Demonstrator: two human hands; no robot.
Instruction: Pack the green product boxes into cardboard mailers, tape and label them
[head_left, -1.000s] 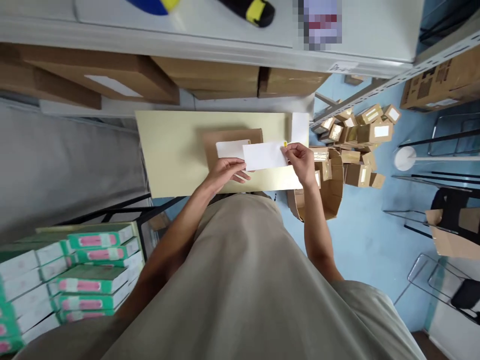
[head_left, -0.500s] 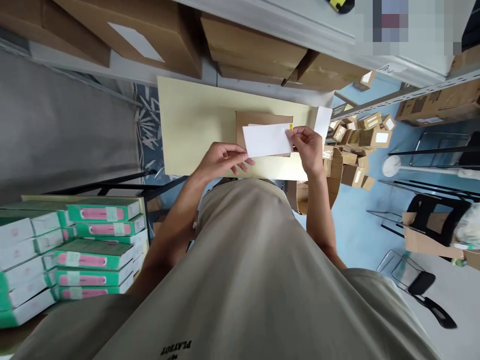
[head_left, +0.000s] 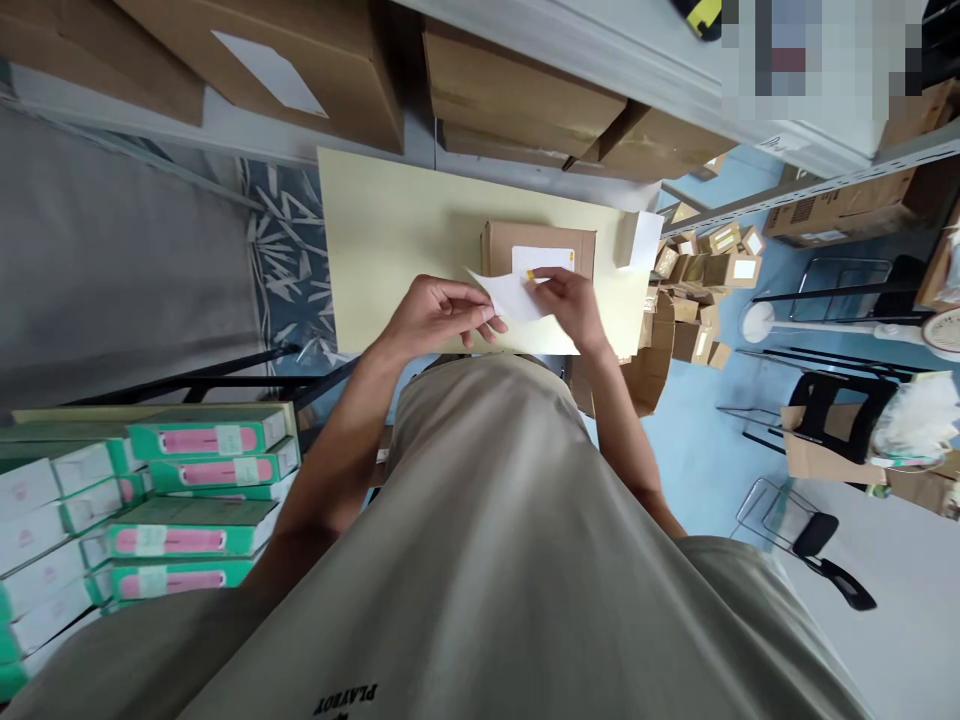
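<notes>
Between my two hands a white sheet of paper bends, held above the near side of a brown cardboard box. My left hand pinches its left end between thumb and fingertips. At the other end, my right hand is closed on the sheet, beside a small yellow mark. A white label with a yellow mark at its right lies on top of the box, partly covered by my right hand. The box rests on a pale yellow tabletop.
A small white box stands at the table's right end. Large cartons fill the shelf behind. Green and pink boxes are stacked at the left. Small cardboard boxes lie piled on the blue floor at the right, with chairs beyond.
My right hand has moved left toward my left hand, and the flat sheet now curls between them. The label on the box has come into view behind the sheet.
</notes>
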